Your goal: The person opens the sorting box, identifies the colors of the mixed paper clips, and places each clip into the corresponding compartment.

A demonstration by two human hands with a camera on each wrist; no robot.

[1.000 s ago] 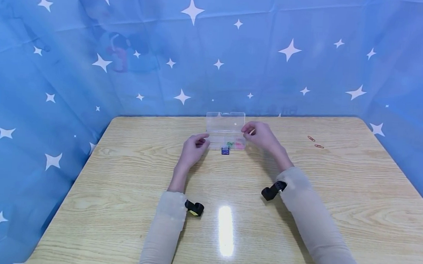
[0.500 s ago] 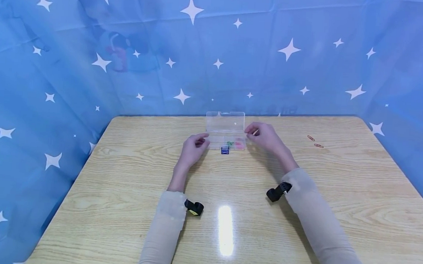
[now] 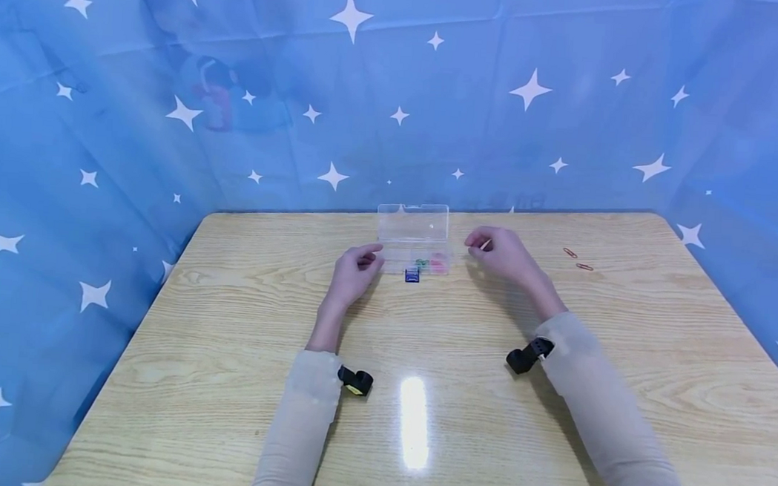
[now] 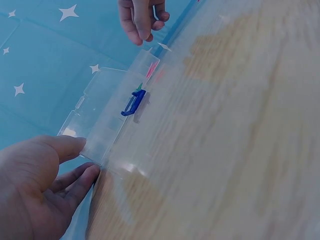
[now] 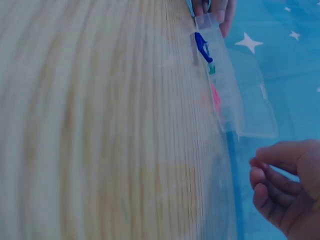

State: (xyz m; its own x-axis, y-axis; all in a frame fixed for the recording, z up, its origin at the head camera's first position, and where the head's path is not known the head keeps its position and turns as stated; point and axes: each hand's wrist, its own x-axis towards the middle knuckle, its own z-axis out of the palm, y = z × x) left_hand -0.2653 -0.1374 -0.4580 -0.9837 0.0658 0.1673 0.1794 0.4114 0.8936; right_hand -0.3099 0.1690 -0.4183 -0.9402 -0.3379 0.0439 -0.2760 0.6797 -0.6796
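A clear plastic compartment box (image 3: 394, 263) lies near the table's back edge, its transparent lid (image 3: 413, 222) raised at the back. Small green pieces (image 3: 422, 263) and pink pieces (image 3: 437, 264) show inside. A blue latch (image 3: 412, 276) sits at its front. My left hand (image 3: 355, 274) holds the box's left end, thumb and fingers at the corner in the left wrist view. My right hand (image 3: 503, 254) is off the box's right end, fingers loosely bent with nothing visible between them. Two red paper clips (image 3: 570, 253) lie on the table to its right.
The wooden table (image 3: 220, 381) ends just behind the box, where a blue star-patterned cloth (image 3: 272, 80) hangs. Black wrist cameras (image 3: 356, 381) stick out from both sleeves.
My right hand has moved away from the box's right end, rightward toward the red paper clips. My left hand has stayed at the left end.
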